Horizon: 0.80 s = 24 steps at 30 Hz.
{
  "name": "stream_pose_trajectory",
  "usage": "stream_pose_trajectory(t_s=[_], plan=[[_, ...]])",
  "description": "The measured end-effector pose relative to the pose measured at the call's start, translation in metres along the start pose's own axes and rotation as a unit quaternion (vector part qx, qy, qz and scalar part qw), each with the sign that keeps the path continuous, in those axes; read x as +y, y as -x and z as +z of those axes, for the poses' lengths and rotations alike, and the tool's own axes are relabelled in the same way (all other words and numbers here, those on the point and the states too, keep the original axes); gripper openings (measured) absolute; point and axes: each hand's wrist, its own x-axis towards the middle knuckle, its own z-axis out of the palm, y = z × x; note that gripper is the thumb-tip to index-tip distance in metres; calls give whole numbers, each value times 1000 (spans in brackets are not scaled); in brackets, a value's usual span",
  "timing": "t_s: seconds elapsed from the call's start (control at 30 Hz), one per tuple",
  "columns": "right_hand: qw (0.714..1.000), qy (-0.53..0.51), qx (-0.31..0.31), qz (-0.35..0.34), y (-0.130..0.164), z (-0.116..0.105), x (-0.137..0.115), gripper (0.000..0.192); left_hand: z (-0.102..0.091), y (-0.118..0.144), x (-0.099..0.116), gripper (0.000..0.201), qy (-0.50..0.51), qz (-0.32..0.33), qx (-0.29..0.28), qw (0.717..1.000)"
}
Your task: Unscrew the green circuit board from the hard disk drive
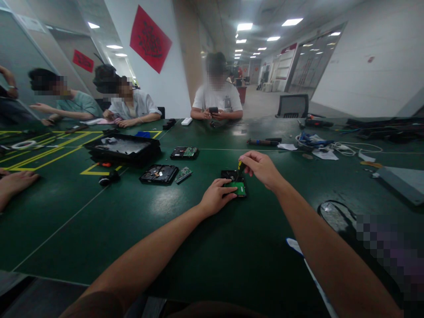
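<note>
Green work table (185, 247), long, several people seated along the far and left edges; one at twelve o'clock holds a phone. A co-worker's hand (15, 182) lies flat at nine o'clock.

Black tray (122, 150) at ten o'clock from the worker's hands. Just right of it, an opened hard drive (159, 173) and a loose circuit board (183, 174); another drive (184, 153) beyond. Cables and scraps of paper (326, 148) at two o'clock.

Centre of table: small hard drive (236, 183), green board facing up. Left hand (217, 196) presses on its near-left corner, fingers together, flat. Right hand (261, 167) pinches a yellow-handled screwdriver (240, 166), tip down at the drive's far edge.

Risks, as I judge them: the driver could cam out of the screw head if held tilted and gouge the board. The drive could skid on the smooth mat if the left hand eases off. A freed screw could roll away unseen on the dark green.
</note>
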Motion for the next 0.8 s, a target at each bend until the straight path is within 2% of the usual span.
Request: stream_pose_trajectory(t_s=[0.17, 0.37, 0.57, 0.63, 0.8], plan=[[999, -43, -12, 22, -1, 1, -1, 21, 1, 0, -1, 31, -2, 3, 0, 1000], [997, -70, -20, 31, -2, 1, -2, 28, 1, 0, -1, 31, 0, 4, 3, 1000], [1000, 7, -7, -4, 1, -1, -6, 23, -1, 0, 1, 31, 1, -2, 1, 1000], [1000, 20, 6, 4, 2, -1, -6, 22, -1, -1, 1, 31, 2, -4, 1, 1000], [999, -35, -5, 32, 1, 1, -5, 19, 1, 0, 0, 31, 3, -2, 2, 1000]])
